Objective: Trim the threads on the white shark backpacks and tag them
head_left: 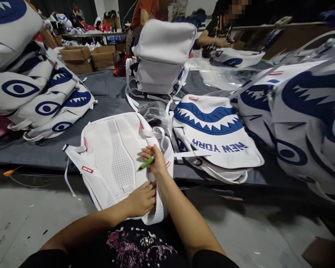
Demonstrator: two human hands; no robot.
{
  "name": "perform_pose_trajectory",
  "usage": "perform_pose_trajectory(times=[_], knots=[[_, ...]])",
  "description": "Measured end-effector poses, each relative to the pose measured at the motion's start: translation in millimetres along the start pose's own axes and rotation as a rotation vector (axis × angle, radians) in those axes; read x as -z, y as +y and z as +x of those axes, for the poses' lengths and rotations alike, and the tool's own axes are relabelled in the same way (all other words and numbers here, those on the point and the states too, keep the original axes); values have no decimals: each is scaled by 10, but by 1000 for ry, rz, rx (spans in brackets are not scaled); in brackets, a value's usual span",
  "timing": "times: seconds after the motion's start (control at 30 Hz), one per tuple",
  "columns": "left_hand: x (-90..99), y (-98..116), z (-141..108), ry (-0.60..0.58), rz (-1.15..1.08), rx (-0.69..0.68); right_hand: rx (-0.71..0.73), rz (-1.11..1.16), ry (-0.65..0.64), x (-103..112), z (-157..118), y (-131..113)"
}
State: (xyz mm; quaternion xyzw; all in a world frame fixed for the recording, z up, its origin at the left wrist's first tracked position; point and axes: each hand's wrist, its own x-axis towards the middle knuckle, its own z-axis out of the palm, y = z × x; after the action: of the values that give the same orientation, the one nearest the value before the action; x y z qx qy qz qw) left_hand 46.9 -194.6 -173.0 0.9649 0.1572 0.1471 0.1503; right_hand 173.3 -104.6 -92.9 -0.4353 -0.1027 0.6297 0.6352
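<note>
A white backpack (100, 145) lies back panel up at the table's front edge, its dotted straps and red labels showing. My left hand (142, 200) rests low on its right part, fingers curled at the edge of a strap. Just above, my right hand (154, 160) holds a green pen (147, 163) with a dark tip pointing left, over the bag's right strap. Close by on the right lies another white backpack (212, 130) with a blue toothed mouth and "NEW YORK" lettering.
White backpacks are piled at the left (44, 93) and right (304, 123). Two stacked bags (163, 56) stand behind, near clear plastic (220, 76). Cardboard boxes (76, 59) are at the back left. Another person's arm (209, 39) reaches over a bag beyond the dark table (106, 87).
</note>
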Motion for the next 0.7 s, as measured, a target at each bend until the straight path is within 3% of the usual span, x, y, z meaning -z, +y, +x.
perform_pose_trajectory(times=[0.1, 0.2, 0.23, 0.3, 0.43, 0.57, 0.7], knots=[[338, -189, -263, 218, -26, -100, 84, -37, -59, 374, -2, -76], [892, -564, -109, 420, 127, 57, 87, -118, -155, 474, -73, -72], [1068, -718, 49, 379, 202, 140, 84, -136, -169, 461, -80, -50], [1331, -1020, 451, 240, 326, 106, 89, -157, -183, 419, -72, -2], [1460, -1400, 1132, -118, 434, -14, 122, -188, -186, 406, -57, 51], [1454, -1527, 1323, -230, 436, -80, 144, -202, -201, 450, -75, 75], [1659, -1704, 1297, -240, 457, -162, 153, -179, -213, 457, -70, 103]])
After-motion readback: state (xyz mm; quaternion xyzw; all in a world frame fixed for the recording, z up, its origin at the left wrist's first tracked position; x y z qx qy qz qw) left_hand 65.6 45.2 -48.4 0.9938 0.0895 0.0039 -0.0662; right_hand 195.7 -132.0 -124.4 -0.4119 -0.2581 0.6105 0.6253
